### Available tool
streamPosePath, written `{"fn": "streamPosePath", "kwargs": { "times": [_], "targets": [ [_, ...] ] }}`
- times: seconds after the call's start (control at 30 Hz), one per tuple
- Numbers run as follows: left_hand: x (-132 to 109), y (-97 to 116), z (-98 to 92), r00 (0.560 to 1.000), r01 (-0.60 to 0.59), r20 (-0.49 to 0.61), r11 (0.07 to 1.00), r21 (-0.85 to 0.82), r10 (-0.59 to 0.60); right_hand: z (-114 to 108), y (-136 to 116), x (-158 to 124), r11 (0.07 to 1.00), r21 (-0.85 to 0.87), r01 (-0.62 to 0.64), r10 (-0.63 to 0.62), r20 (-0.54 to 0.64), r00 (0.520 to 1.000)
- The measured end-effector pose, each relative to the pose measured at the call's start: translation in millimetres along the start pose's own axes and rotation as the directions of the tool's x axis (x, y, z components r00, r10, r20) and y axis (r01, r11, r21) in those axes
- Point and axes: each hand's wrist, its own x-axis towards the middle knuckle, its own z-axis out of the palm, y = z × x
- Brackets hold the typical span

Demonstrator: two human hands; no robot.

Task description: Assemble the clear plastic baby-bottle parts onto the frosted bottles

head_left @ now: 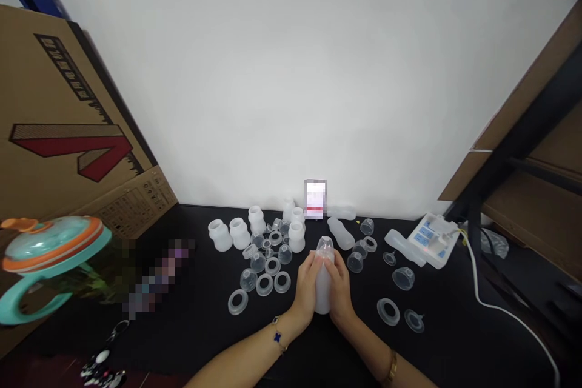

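A whitish baby bottle [322, 291] with a clear dome cap [325, 245] stands upright near the table's front middle. My left hand [307, 285] is closed round its left side, and my right hand [341, 288] grips it from the right. Both thumbs press near the top, just below the cap. Left of my hands lie several clear collar rings [264, 284] and dome caps [248, 279]. Behind them stand several white bottle bodies [239, 233]. To the right are more caps [403, 278], a ring [388, 311] and a silicone nipple [414, 320].
A power strip [434, 239] with a white cable [482, 294] lies at right, beside a bottle body [404, 247]. At left stand a teal-lidded jug [54, 248] and a cardboard box [68, 109]. A lit screen [315, 199] leans on the wall; a keychain [102, 367] lies front left.
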Motion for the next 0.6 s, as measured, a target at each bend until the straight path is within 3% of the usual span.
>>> {"fn": "streamPosePath", "kwargs": {
  "times": [0.4, 0.6],
  "targets": [
    [1.4, -4.6, -4.9, 0.998, -0.018, -0.067, 0.999, 0.029, 0.02, 0.3, 0.0, -1.8, 1.0, -0.003, 0.024, -0.024, -0.001, 1.0],
    [3.6, -6.5, -6.7, 0.999, -0.035, 0.002, 0.995, 0.091, 0.035, 1.5, 1.9, 0.3, 0.999, 0.03, -0.013, 0.013, -0.007, 1.0]
  ]
}}
